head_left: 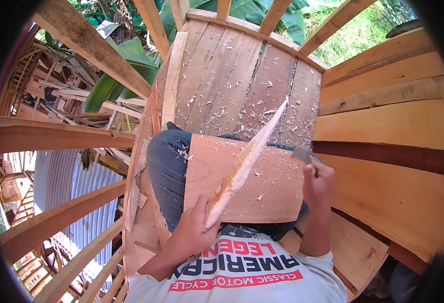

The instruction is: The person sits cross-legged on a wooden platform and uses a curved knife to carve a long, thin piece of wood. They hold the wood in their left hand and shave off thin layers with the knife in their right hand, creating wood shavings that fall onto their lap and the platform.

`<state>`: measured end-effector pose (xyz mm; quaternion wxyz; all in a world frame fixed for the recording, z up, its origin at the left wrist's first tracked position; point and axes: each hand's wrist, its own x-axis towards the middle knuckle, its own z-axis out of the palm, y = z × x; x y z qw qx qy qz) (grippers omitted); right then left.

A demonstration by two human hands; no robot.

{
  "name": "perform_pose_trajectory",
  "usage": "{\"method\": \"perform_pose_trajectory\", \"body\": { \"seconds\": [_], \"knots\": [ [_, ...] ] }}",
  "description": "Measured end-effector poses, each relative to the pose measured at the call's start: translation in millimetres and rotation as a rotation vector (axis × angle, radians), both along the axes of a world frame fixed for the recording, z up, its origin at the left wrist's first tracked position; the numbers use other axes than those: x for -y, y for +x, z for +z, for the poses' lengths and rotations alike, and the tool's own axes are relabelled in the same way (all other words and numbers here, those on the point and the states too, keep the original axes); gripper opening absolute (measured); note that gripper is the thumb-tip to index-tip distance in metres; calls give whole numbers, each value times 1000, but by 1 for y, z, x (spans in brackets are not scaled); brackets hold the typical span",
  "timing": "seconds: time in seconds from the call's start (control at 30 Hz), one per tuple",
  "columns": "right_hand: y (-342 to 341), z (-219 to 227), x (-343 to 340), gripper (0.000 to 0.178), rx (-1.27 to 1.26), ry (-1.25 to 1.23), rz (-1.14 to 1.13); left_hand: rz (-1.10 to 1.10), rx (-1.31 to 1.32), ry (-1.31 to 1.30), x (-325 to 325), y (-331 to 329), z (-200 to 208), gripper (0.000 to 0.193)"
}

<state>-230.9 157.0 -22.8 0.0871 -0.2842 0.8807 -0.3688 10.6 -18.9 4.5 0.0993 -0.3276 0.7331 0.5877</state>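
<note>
A long, pale piece of wood (248, 162) slants across my lap, its far end tapering to a point and its near end wider. My left hand (195, 226) is closed round that near end. The piece lies over a flat wooden board (275, 189) resting on my crossed legs, with shavings scattered on it. To the right of the board, my right hand (319, 181) is raised in a closed grip. A short grey knife blade (301, 154) sticks out of its fist, apart from the wood; the handle is hidden by the fingers, and the blade is slightly blurred.
Curled shavings cover the plank floor (222, 76) ahead of me. Stacked planks form a wall (383, 121) close on my right. Slanted wooden bars (60, 134) rise at the left and far side. Beyond them show corrugated sheeting (88, 187) and broad green leaves (131, 60).
</note>
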Motion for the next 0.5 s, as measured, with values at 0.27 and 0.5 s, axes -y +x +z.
{"method": "perform_pose_trajectory", "body": {
  "seconds": [0.27, 0.5],
  "knots": [
    [28, 8, 30, 54, -187, 217, 163, -93, 43, -81, -6, -1, 11, 40],
    [-29, 8, 11, 57, 62, 194, -162, -75, 64, -160, -13, 13, 13, 36]
  ]
}}
